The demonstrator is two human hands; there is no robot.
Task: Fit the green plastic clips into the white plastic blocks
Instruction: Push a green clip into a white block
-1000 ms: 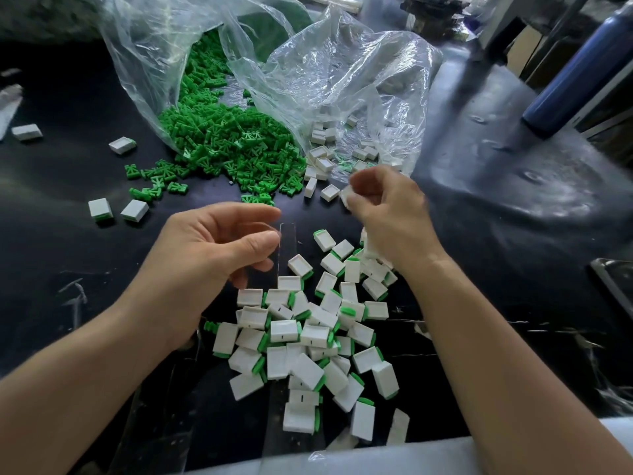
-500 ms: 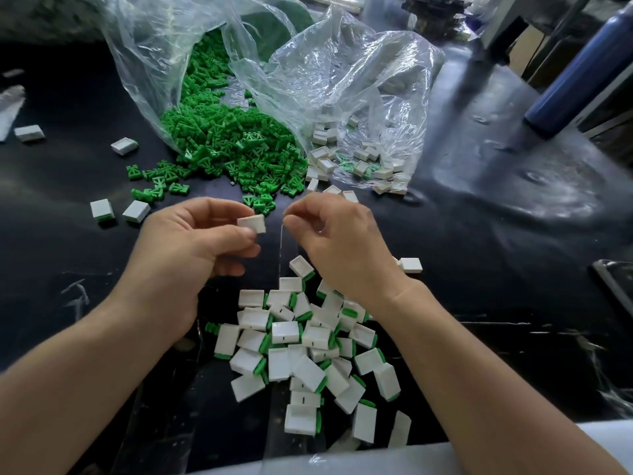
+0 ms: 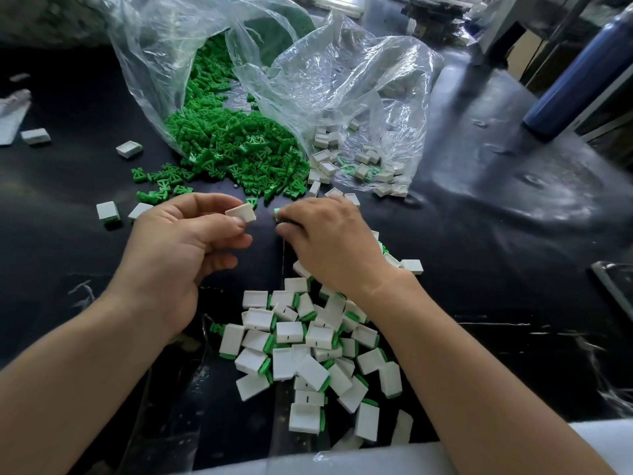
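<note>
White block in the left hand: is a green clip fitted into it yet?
No, the white block in the left hand shows no green; the green clip is apart, at the right hand's fingertips.

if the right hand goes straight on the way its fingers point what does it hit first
Probably the white block pinched in the left hand: the right hand, pinching a green clip, points left across a short gap toward it. Depth is unclear, though.
</note>
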